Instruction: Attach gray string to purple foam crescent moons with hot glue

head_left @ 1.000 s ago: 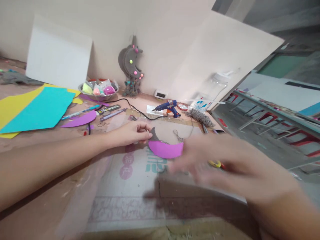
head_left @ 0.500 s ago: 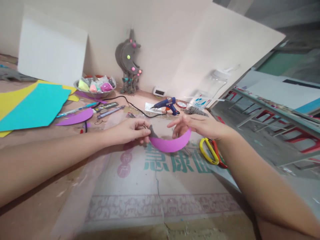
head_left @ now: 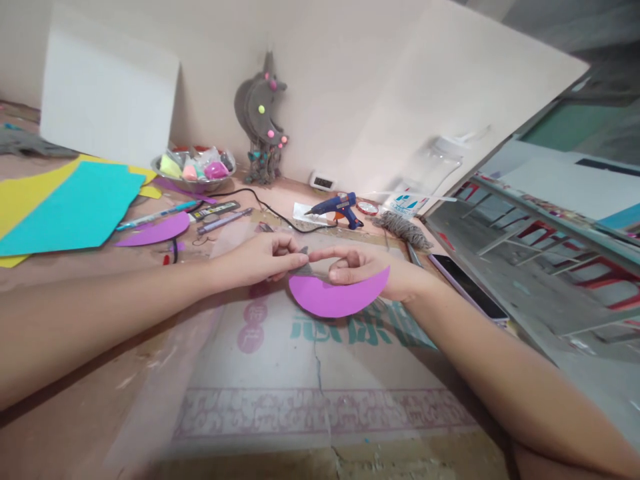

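Above the middle of the desk is a purple paper crescent [head_left: 340, 297], its broad face towards me and its curved edge down. My left hand [head_left: 277, 257] pinches a small grey piece [head_left: 303, 261] at the crescent's upper left end. My right hand [head_left: 357, 267] is at the crescent's upper edge, with the thumb and curled fingers closed on it. The index finger of that hand reaches left and touches or nearly touches the grey piece. Part of the grey piece is hidden by my left fingers.
A blue glue gun [head_left: 333, 208], a bundle of grey yarn [head_left: 406, 230] and a bottle [head_left: 443, 163] stand beyond my hands. Left lie coloured sheets [head_left: 75, 207], pens [head_left: 225, 221] and a bowl of clay [head_left: 159, 165]. A phone [head_left: 467, 287] lies right. A grey moon ornament [head_left: 260, 110] leans behind.
My right hand has moved left, its index finger now at the grey piece. The purple crescent has tilted to show more of its face. My forearm now covers the scissors, and the phone shows.
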### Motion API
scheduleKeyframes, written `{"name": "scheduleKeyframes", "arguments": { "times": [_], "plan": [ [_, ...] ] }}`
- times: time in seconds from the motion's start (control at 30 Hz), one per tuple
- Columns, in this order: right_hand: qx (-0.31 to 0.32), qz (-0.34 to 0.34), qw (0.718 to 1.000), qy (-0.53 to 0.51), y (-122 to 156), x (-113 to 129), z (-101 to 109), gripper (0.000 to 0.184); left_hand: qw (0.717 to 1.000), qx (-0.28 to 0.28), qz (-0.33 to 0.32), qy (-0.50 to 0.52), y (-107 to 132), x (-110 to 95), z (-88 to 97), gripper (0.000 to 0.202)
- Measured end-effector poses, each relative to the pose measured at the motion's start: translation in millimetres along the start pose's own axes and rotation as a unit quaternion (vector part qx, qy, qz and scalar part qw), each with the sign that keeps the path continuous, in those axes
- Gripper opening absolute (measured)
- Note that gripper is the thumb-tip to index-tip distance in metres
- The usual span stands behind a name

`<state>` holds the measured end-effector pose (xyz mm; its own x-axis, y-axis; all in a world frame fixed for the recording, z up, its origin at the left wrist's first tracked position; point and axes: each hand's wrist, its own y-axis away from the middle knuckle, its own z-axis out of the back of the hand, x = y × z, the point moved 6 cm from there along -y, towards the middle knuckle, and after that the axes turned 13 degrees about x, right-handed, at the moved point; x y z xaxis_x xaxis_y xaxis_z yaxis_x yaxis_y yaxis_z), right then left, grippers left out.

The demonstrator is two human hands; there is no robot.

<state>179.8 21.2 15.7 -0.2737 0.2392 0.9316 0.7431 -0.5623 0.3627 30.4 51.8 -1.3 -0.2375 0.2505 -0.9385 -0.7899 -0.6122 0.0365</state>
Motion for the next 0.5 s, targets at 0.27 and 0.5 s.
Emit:
{"name": "scheduleKeyframes", "arguments": {
  "times": [0.27,0.5],
  "plan": [
    [-0.074,-0.076,0.939,0.326,29.4,29.6,22.7,0.029,0.997,0.021,-0.009,0.068,0.5,-1.4,-4.3,0.021],
    [-0.144,-0.032,0.903,0.405,41.0,50.4,15.9,0.024,0.996,0.014,-0.026,0.087,-2.1,3.9,-2.6,0.019]
  ]
}}
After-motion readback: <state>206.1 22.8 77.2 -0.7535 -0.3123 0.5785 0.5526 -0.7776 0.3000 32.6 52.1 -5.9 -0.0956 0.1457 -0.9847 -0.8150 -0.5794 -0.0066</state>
